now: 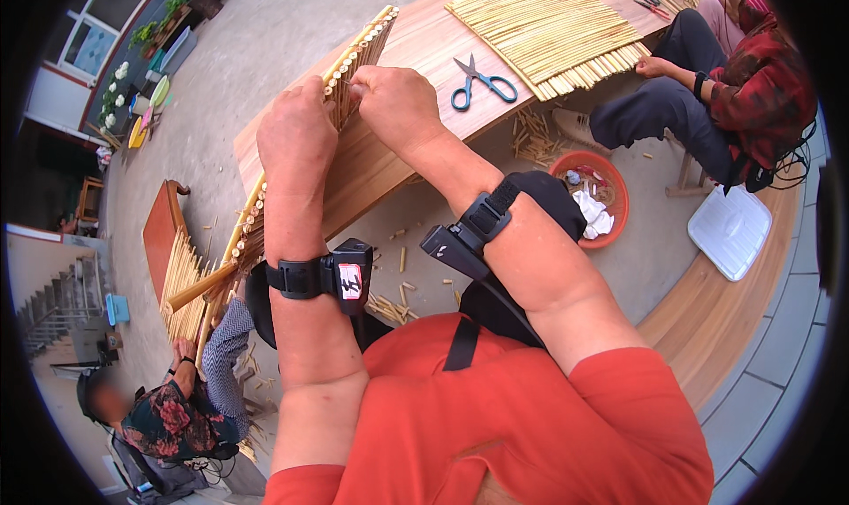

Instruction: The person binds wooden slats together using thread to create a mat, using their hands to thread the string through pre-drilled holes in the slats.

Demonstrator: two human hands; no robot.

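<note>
A mat of straw stalks [358, 54] stands on edge in front of me, seen end-on, reaching from the upper middle down toward the lower left. My left hand [296, 133] grips its upper part from the left. My right hand [396, 103] pinches the stalks from the right, close to the left hand. Both wrists carry black strapped devices. The mat leans on a long wooden board [424, 41].
Blue-handled scissors [482, 82] lie on the board beside a finished flat straw mat [553, 29]. A red basin [597, 195] and a white lid [730, 231] sit on the ground. One person sits at the upper right, another at the lower left near loose stalks [181, 279].
</note>
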